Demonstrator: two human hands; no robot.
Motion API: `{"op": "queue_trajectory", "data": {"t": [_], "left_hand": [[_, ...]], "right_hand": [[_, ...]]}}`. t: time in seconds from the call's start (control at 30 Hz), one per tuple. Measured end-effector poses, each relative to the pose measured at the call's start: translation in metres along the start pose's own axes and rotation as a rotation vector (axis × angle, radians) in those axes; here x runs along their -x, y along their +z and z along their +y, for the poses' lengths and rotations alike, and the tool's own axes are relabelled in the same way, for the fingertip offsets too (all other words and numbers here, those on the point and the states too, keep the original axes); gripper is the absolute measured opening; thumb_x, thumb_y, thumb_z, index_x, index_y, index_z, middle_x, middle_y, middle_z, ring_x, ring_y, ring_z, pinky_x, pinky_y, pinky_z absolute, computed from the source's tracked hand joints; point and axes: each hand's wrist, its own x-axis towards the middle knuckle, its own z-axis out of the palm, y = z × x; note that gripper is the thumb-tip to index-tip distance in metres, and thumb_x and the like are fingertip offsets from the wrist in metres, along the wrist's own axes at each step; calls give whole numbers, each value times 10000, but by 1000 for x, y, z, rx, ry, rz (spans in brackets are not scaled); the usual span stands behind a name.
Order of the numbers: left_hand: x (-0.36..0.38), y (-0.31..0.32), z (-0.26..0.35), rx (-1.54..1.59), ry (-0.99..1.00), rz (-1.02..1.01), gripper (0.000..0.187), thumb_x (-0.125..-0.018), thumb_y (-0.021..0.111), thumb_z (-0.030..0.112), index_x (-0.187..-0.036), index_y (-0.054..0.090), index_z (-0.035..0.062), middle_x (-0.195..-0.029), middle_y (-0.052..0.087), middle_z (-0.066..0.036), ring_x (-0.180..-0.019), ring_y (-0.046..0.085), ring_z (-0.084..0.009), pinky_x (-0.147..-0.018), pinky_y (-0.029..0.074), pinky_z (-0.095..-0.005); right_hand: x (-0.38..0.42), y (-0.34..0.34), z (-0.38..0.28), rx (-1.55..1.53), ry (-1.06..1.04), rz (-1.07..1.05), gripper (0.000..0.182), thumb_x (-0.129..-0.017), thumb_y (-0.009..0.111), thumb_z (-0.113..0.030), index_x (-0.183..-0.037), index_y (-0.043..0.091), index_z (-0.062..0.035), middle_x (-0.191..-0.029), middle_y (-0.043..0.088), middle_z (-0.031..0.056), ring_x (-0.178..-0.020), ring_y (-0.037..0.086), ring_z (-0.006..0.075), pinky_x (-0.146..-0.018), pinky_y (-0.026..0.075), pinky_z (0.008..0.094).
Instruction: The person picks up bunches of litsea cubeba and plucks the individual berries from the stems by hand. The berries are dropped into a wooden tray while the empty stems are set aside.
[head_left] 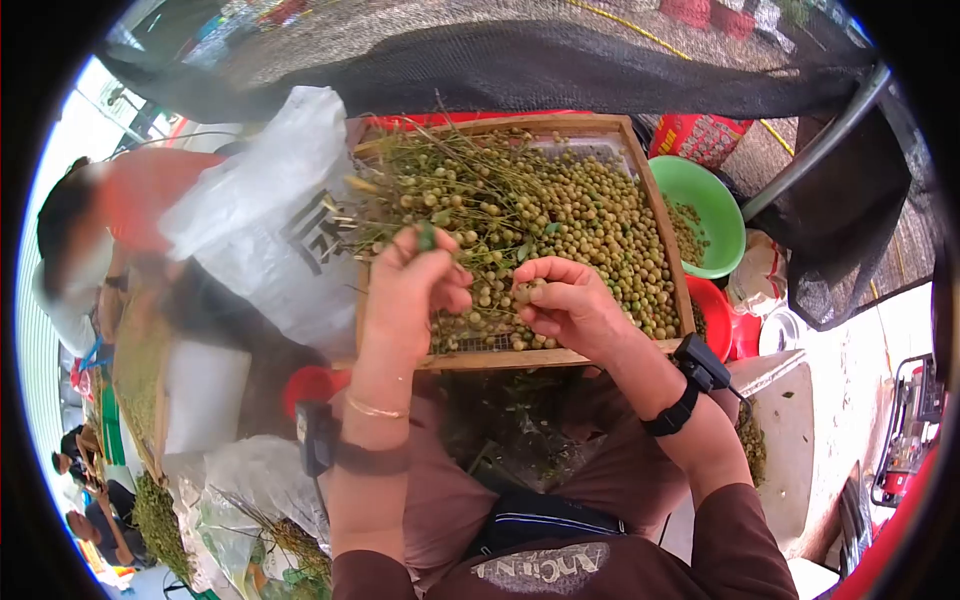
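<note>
A wooden-framed mesh tray (655,215) in front of me holds a heap of small round yellow-green fruits (610,225). Thin stalks still bearing fruits (470,185) lie across its left half. My left hand (415,270) is closed over the tray's near left part, by the stalks. A dark green bit (426,237) shows at its fingertips, too blurred to name. Just to the right, my right hand (575,305) pinches small round fruit (530,289) between thumb and fingers. The hands are a little apart.
At the right stand a green bowl (725,225) with some fruits and a red basin (712,310). A white plastic bag (265,215) touches the tray's left side. Beyond it sits another person (150,200). A metal pole (820,145) slants at the upper right.
</note>
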Motion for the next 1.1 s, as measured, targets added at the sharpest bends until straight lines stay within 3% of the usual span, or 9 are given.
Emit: {"op": "queue_trajectory", "data": {"t": [0.07, 0.2, 0.3, 0.4, 0.53, 0.6, 0.7, 0.83, 1.1], "left_hand": [[13, -2, 3, -441, -98, -172, 97, -811, 536, 98, -892, 552, 48, -680, 590, -58, -503, 560, -107, -430, 454, -204], [23, 6, 1, -513, -159, -215, 129, -775, 612, 109, -859, 571, 20, -668, 571, -16, -489, 521, -73, -440, 437, -189], [17, 2, -16, -1042, 241, -305, 126, -766, 623, 96, -805, 574, -13, -640, 567, -30, -493, 514, -79, -454, 434, -232], [17, 5, -22, -1007, 205, -340, 119, -756, 623, 88, -794, 570, -11, -591, 541, -43, -492, 517, -91, -453, 432, -254], [19, 8, -27, -1193, 413, -318, 129, -774, 594, 116, -757, 548, -3, -582, 548, -107, -498, 560, -179, -457, 430, -302], [19, 8, -34, -1188, 469, -312, 143, -797, 573, 125, -755, 533, -6, -590, 551, -134, -502, 567, -214, -462, 428, -314], [19, 11, -31, -1017, 316, -308, 157, -818, 567, 142, -783, 531, -7, -589, 563, -108, -500, 563, -179, -455, 431, -283], [17, 6, -21, -416, -206, -301, 118, -865, 530, 162, -876, 536, 45, -670, 585, -32, -521, 554, -81, -476, 452, -195], [23, 1, 8, -445, -128, -140, 190, -855, 551, 224, -942, 536, 56, -675, 579, -41, -498, 548, -98, -476, 446, -201]], "right_hand": [[3, 9, -2, 128, 77, 93, 225, -800, 546, 11, -1023, 563, -16, -812, 580, 40, -646, 573, 108, -460, 382, 191], [4, 25, 4, 235, 98, 107, 289, -801, 541, 4, -1090, 542, 11, -833, 579, 50, -637, 552, 94, -467, 390, 185], [7, 29, 14, 269, 57, 112, 202, -803, 550, -23, -1000, 568, 18, -756, 584, 53, -555, 510, 82, -461, 381, 187], [7, 27, 16, 332, 40, 150, 142, -801, 565, -56, -920, 579, 20, -679, 578, 53, -489, 470, 76, -450, 371, 190], [16, 27, 14, 378, 48, 129, 156, -815, 549, -66, -934, 578, 30, -697, 590, 65, -540, 519, 93, -462, 387, 195], [19, 31, 14, 297, 40, 158, 182, -823, 536, -62, -967, 574, 42, -720, 596, 69, -579, 541, 103, -469, 392, 198], [17, 28, 13, 219, 42, 130, 223, -817, 520, -37, -1012, 558, 64, -767, 598, 78, -622, 559, 110, -473, 398, 198], [10, 29, 13, 168, 26, 143, 212, -804, 518, -19, -994, 559, 62, -783, 597, 86, -618, 569, 117, -461, 401, 200], [2, 13, 2, 127, 24, 176, 150, -796, 519, -12, -934, 568, 17, -768, 596, 84, -587, 571, 125, -437, 405, 200]]}}
